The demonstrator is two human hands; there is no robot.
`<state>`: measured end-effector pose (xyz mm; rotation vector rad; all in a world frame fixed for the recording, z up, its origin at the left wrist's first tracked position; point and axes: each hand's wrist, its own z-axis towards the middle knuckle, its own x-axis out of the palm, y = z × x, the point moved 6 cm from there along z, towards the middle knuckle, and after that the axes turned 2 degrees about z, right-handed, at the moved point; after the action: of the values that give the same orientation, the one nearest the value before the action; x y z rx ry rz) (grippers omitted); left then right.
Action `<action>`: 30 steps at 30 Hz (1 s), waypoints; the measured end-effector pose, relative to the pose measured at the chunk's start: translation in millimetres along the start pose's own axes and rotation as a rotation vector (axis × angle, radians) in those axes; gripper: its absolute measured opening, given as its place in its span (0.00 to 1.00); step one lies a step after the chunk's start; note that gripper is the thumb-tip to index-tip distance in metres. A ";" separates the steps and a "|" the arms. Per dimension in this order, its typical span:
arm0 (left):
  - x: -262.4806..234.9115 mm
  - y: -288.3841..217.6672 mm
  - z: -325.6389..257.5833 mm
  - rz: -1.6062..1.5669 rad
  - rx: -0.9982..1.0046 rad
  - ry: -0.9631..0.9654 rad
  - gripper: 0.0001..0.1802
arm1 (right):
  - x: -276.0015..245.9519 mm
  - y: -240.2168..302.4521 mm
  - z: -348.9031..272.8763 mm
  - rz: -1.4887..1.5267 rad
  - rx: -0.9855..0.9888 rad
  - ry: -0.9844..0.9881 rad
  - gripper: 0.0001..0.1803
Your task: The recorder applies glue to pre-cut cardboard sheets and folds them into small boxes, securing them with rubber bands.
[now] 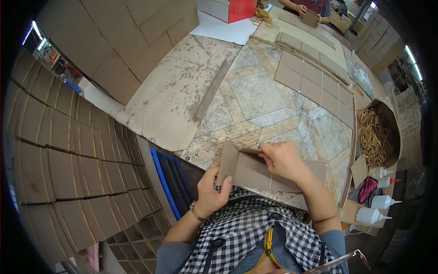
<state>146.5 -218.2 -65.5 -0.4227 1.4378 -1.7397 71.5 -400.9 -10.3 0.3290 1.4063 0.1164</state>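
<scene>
At the near edge of the table, a brown cardboard piece [253, 172] is partly folded, its left panel standing up. My left hand [212, 192] is closed on that upright panel, with the thumb on its inner side and the fingers behind it. My right hand [284, 160] pinches the far edge of the piece, where a flap leans up; its fingers are curled. Under my right forearm lies a flat part of cardboard [315, 176], and pale lines run across it.
Flat cardboard sheets [315, 80] lie toward the far right. White squeeze bottles [372, 215] and a bin of rubber bands [376, 137] line the right edge. Brown boxes [68, 169] are stacked at left, beside a blue crate [166, 182]. Across the table, another person's hands [301, 10] hold cardboard.
</scene>
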 end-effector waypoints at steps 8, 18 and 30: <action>12.7 -53.6 32.4 0.170 0.238 0.226 0.35 | 4.4 -12.0 5.7 0.019 0.029 0.019 0.08; 50.8 -75.5 58.7 0.678 0.360 0.622 0.36 | -21.7 -59.0 -87.9 0.763 0.208 -1.155 0.15; 103.3 -94.3 73.5 0.588 0.674 0.947 0.37 | 98.8 9.4 -357.5 1.425 1.334 -1.215 0.19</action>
<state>99.8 -343.3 18.9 1.2001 1.2228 -1.8180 -261.1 -309.0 -146.5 2.0437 -0.3735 0.0776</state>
